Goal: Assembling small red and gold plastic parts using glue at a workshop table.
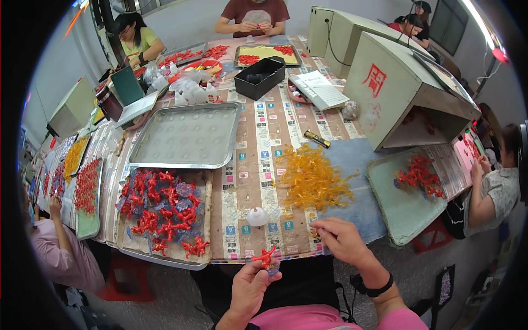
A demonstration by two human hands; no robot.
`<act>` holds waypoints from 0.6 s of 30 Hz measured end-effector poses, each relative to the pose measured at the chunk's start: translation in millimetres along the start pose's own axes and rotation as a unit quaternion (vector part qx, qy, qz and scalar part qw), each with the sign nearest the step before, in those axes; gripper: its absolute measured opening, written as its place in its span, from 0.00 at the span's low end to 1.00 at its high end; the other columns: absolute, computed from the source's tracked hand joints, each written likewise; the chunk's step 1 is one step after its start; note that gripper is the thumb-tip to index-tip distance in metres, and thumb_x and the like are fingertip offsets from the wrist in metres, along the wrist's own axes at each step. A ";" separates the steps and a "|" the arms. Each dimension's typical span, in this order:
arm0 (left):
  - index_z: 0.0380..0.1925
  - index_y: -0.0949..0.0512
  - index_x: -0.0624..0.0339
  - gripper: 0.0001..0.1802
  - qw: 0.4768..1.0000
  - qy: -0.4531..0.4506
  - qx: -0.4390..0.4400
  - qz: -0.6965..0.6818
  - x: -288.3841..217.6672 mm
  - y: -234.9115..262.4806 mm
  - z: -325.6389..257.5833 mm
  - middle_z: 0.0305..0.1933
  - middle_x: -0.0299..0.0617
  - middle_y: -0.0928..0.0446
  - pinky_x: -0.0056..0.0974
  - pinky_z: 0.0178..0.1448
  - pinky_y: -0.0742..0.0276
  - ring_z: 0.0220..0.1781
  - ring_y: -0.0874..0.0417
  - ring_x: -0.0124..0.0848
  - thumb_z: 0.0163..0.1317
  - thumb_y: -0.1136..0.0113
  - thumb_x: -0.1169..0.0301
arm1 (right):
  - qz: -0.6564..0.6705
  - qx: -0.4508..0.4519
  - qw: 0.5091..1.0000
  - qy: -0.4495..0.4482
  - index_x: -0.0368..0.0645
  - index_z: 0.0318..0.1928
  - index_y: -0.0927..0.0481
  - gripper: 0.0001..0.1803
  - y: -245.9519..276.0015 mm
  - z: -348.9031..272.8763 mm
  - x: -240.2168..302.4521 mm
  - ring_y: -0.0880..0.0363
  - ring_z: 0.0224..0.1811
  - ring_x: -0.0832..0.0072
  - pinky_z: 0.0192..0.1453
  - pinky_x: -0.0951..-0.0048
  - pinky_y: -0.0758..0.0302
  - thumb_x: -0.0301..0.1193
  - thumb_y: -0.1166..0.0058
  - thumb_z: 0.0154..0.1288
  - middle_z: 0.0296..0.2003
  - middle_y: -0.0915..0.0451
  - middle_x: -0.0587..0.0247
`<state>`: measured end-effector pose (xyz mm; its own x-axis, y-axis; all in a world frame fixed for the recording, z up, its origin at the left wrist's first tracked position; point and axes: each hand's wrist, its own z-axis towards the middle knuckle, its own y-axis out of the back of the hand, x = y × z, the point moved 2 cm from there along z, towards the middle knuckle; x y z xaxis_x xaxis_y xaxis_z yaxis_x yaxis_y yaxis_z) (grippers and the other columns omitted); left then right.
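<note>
My left hand [248,290] is closed on a small red plastic figure [265,256] with a translucent purple base, held upright just off the table's near edge. To its right, my right hand [342,240] has its fingers drawn together in a pinch; a trace of amber shows by the fingertips, too small to identify. Beyond that hand lies a loose heap of translucent yellow plastic pieces [314,179], partly on a blue cloth. A white squeeze bottle [257,216] stands between my hands and the heap. On the left, a cloth-lined tray [204,220] carries many red figures on purple bases.
An empty metal tray [184,135] lies beyond the lined one. Right of the cloth, a green tray [404,212] holds red figures beside an open-fronted metal box [407,91]. A black box [259,78] and a marker-like tube [317,138] sit farther off. Other people work around the table.
</note>
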<state>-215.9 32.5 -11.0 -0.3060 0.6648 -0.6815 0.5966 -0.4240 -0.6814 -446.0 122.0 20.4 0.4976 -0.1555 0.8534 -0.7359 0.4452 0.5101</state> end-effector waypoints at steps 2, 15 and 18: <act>0.53 0.29 0.68 0.18 1.000 0.003 0.006 0.000 -0.8 -0.5 1.2 0.55 0.48 0.26 0.42 0.57 0.22 0.53 0.22 0.35 0.65 0.44 0.70 | -0.061 0.003 0.995 0.075 0.38 0.45 0.20 0.11 -0.5 3.2 1.9 0.21 0.33 0.69 0.37 0.73 0.25 0.20 0.50 0.64 0.32 0.24 0.59; 0.52 0.28 0.67 0.17 0.997 0.021 0.001 -0.070 -4.9 5.3 2.7 0.57 0.48 0.27 0.44 0.60 0.24 0.58 0.25 0.38 0.66 0.44 0.71 | -0.240 0.049 0.960 0.132 0.42 0.40 0.20 0.11 8.8 30.8 -3.7 0.24 0.39 0.59 0.40 0.65 0.26 0.20 0.46 0.55 0.34 0.25 0.57; 0.54 0.28 0.66 0.17 0.991 0.033 0.037 -0.121 -3.7 6.7 3.7 0.59 0.49 0.28 0.45 0.63 0.26 0.63 0.28 0.38 0.65 0.45 0.74 | -0.194 0.059 0.973 0.112 0.41 0.38 0.20 0.10 7.0 27.3 -0.8 0.23 0.39 0.61 0.40 0.67 0.25 0.21 0.44 0.54 0.35 0.24 0.58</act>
<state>-213.6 24.9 -14.0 -0.3816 0.7906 -0.4789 0.4553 -0.2902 -0.8417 -464.1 101.2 26.2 0.8257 -0.0899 0.5569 -0.5146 0.2840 0.8090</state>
